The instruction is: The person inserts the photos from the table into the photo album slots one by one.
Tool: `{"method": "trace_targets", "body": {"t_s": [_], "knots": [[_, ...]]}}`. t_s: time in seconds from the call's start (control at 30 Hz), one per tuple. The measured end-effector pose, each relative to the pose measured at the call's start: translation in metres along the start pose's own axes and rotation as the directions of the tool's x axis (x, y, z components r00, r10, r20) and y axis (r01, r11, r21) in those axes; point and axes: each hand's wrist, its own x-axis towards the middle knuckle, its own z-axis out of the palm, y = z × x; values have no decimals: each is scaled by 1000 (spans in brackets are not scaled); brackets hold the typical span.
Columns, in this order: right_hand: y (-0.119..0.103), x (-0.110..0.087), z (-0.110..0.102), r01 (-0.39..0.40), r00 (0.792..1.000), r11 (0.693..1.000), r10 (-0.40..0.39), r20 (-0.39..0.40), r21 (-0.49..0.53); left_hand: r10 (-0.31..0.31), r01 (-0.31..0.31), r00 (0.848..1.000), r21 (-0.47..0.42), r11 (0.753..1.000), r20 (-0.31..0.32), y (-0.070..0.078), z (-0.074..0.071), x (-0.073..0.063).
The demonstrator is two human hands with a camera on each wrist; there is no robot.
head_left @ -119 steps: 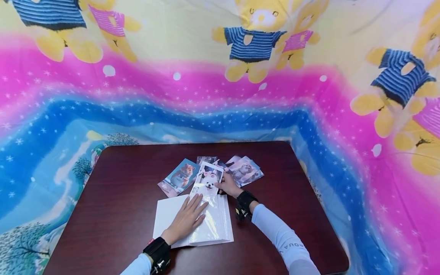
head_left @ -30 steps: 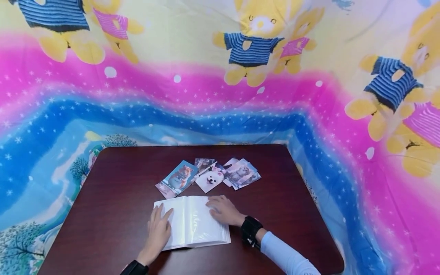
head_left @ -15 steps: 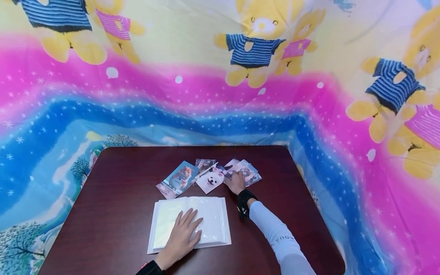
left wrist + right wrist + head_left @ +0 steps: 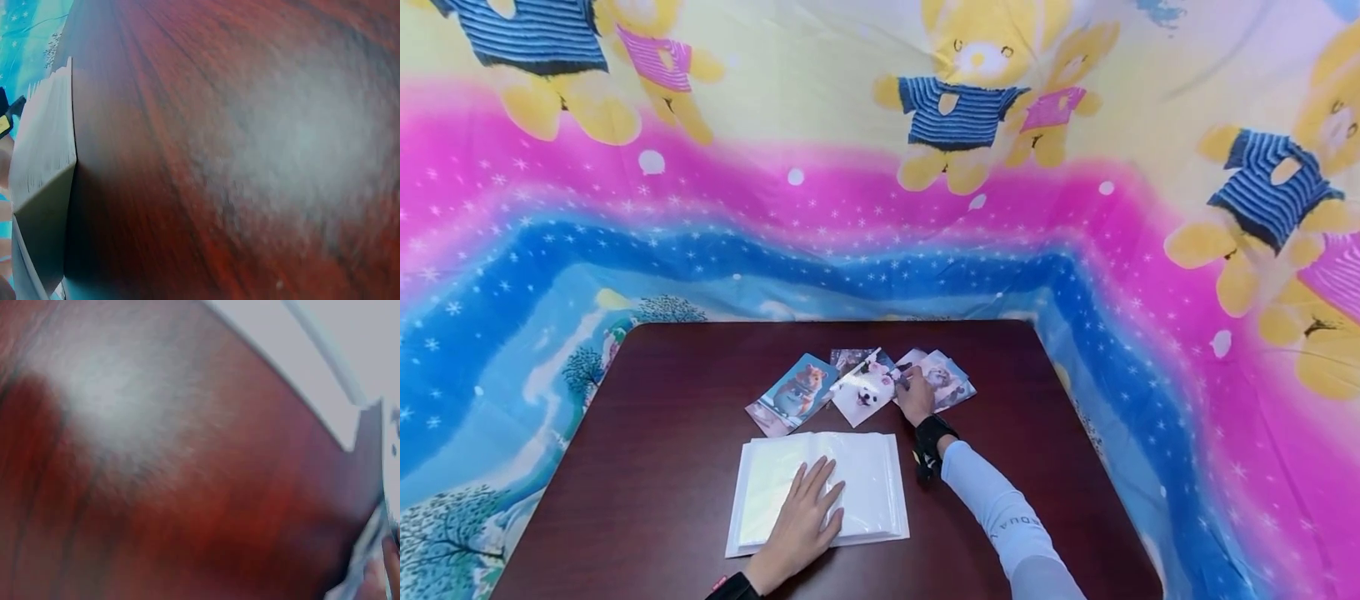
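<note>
Two hands engaged. Left hand (image 4: 799,521) flat, fingers spread, on open photo album (image 4: 867,487), apparently to hold pages down. Right hand (image 4: 916,400) pinching white-dog photo (image 4: 859,398) by edge, likely sparing print. Album on desk (image 4: 662,417), nearer person than photo.

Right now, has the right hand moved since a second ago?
Yes: the right hand has moved forward, from the album toward the far edge of the table, and is now at the white dog photo.
</note>
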Motion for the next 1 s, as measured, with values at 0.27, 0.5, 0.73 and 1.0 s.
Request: {"method": "trace_targets", "body": {"t_s": [0.27, 0.5, 0.73, 1.0], "knots": [[-7, 8, -36, 44, 998, 885, -55, 11, 463, 7, -5, 996, -14, 1000, 90, 0, -7, 9], [-6, -4, -80, 107, 964, 800, -229, 134, 591, -192, 205, 977, -163, 965, 90, 0, -15, 23], [-22, -45, -104, 105, 810, 749, -446, 381, 654, -347, 313, 938, -443, 840, 3, -4, -19, 41], [-16, -76, -83, 60, 774, 733, -463, 432, 678, -452, 481, 871, -511, 712, 190, -3, -19, 46]]}}
